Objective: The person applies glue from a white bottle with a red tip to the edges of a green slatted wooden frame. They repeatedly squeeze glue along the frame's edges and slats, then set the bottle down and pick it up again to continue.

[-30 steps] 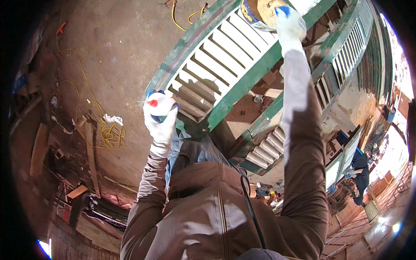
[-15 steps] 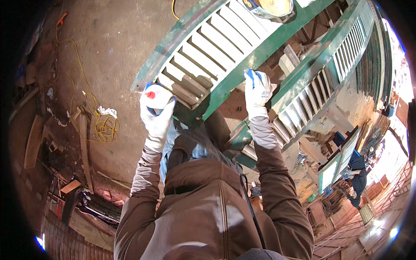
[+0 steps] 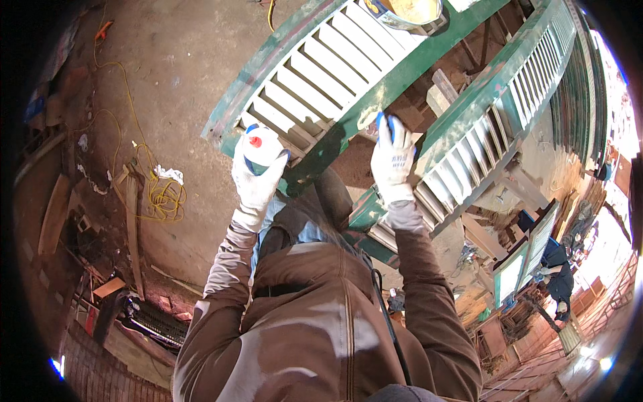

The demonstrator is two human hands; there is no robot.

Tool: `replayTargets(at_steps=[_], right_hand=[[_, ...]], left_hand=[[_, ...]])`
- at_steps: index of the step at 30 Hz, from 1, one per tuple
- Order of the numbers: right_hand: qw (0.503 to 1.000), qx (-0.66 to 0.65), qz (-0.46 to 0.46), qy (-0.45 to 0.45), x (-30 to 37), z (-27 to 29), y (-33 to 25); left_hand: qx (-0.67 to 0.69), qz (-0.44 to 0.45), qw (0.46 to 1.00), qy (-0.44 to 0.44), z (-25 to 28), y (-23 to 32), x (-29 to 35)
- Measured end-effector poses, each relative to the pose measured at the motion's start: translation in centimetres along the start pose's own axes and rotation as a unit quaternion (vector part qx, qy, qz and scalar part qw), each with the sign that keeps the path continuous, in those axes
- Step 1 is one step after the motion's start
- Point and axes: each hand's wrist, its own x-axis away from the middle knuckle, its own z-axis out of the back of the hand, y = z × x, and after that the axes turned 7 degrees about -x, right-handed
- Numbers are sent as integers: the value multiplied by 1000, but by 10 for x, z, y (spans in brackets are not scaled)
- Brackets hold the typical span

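In my left hand (image 3: 258,181), gloved in white and blue, is a white rounded bottle (image 3: 266,149) with a red cap facing up. It is held over the near left end of a curved green louvred shutter (image 3: 335,137) with white slats. My right hand (image 3: 394,157), gloved alike, is closed beside the shutter's right rail. A small pale tip sticks out by its fingers; what it belongs to is hidden. A beige smear of paste (image 3: 368,118) lies on the green rail just left of the right fingertips.
A tub of beige paste (image 3: 410,12) stands on the shutter's far part. A second green louvred shutter (image 3: 469,144) lies to the right. Yellow cord (image 3: 165,199) is coiled on the floor at left, near boards (image 3: 132,228). Another person (image 3: 556,268) is at far right.
My left hand has moved right with the bottle. My right hand has drawn back slightly toward me and left, and the paste smear on the rail now shows.
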Motion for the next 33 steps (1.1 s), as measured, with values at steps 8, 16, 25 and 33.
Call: replayTargets(at_steps=[8, 16, 25, 33], right_hand=[[974, 152, 129, -103, -26, -14, 16], [891, 313, 211, -251, 14, -19, -7], [922, 302, 146, -193, -14, 8, -11], [832, 412, 284, -241, -2, -1, -13]], left_hand=[[-39, -14, 999, 5, 4, -2, -2], [-49, 2, 999, 4, 7, -3, -3], [-70, -10, 997, 1, 18, 10, 0], [-94, -42, 995, 14, 29, 1, -3]])
